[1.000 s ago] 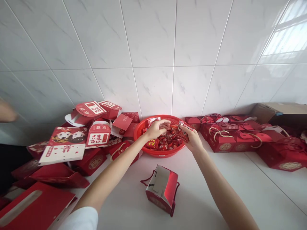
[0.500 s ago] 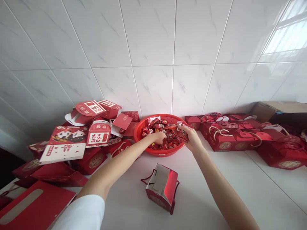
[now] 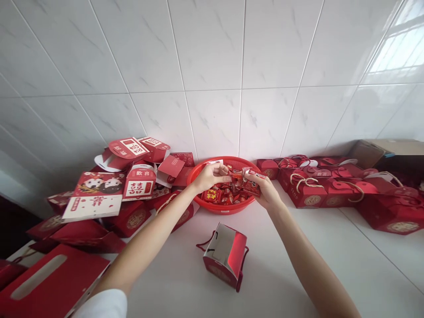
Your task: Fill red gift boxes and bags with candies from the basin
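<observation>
A red plastic basket (image 3: 223,211) full of red wrapped candies (image 3: 228,196) stands against the wall. Over its right side my right hand (image 3: 266,192) is closed on several red candy packets (image 3: 252,181). My left hand (image 3: 212,176) is above the basket's left part, thumb and fingers curved toward the packets; a small red-orange piece shows by its fingertips, and whether they grip it is unclear. In front of the basket an open red gift box (image 3: 225,254) with dark red cord handles lies on the white tabletop (image 3: 265,265).
Red boxes (image 3: 137,183) and flat red packaging (image 3: 49,278) are piled on the left. Along the wall at right stand several closed red boxes (image 3: 308,194) with rope or ribbon handles, and a cardboard carton (image 3: 387,148) behind them. A tiled wall (image 3: 212,119) bounds the back.
My left hand has come up out of the candies and moved toward the back left, its fingers loosened. My right hand keeps its packets in nearly the same place. The view has shifted slightly.
</observation>
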A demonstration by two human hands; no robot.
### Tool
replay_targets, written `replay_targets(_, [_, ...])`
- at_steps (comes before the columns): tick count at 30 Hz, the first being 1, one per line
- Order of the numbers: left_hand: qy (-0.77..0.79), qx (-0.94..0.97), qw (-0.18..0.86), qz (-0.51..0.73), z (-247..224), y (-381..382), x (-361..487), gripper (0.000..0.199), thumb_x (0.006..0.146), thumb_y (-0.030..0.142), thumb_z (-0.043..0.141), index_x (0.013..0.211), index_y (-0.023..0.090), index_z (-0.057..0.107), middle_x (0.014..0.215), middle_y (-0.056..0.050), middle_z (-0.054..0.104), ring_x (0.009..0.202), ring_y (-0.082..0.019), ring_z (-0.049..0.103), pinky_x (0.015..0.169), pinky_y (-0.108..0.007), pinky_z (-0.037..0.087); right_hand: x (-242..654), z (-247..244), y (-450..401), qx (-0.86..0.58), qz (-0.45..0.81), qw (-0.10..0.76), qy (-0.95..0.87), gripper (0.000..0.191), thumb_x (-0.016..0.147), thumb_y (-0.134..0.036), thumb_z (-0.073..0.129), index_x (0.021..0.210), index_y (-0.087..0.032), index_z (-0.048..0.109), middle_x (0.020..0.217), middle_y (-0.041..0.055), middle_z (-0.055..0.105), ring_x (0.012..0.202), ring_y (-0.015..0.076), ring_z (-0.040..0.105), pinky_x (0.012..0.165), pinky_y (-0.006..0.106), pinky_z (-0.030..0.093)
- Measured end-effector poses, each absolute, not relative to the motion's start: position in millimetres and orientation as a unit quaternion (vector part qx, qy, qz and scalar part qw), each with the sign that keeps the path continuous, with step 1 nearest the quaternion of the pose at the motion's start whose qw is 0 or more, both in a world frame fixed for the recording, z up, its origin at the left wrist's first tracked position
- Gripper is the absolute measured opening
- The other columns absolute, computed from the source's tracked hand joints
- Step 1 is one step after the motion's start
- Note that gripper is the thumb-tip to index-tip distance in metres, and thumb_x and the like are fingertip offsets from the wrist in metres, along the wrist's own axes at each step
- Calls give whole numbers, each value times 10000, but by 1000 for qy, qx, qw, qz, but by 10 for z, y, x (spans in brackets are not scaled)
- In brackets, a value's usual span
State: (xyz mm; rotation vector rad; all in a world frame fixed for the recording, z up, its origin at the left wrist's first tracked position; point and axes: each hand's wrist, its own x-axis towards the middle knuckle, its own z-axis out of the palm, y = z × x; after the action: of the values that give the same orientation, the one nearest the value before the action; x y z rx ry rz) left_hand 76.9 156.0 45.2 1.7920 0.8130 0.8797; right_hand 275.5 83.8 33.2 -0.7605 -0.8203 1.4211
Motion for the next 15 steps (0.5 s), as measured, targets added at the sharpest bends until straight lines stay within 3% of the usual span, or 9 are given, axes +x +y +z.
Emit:
replay_targets(7, [311, 758, 444, 362, 613, 1196, 773, 345, 661, 411, 839, 851, 187, 658, 852, 3, 691, 811, -170, 674, 794, -328, 555, 2730, 439, 667, -308, 609, 574, -452, 315, 603, -329, 887, 852, -194, 749, 759, 15, 722, 696, 169, 663, 625, 264, 502])
replay_targets(15, [362, 826, 255, 348, 789, 699, 692, 296, 789, 432, 723, 719, 192, 564, 906, -25, 610, 835, -181, 608, 787, -328, 511, 2706, 523, 502, -316, 609, 519, -510, 341, 561, -348, 917, 810, -171, 765, 753, 22, 722, 709, 169, 676, 691, 302, 559])
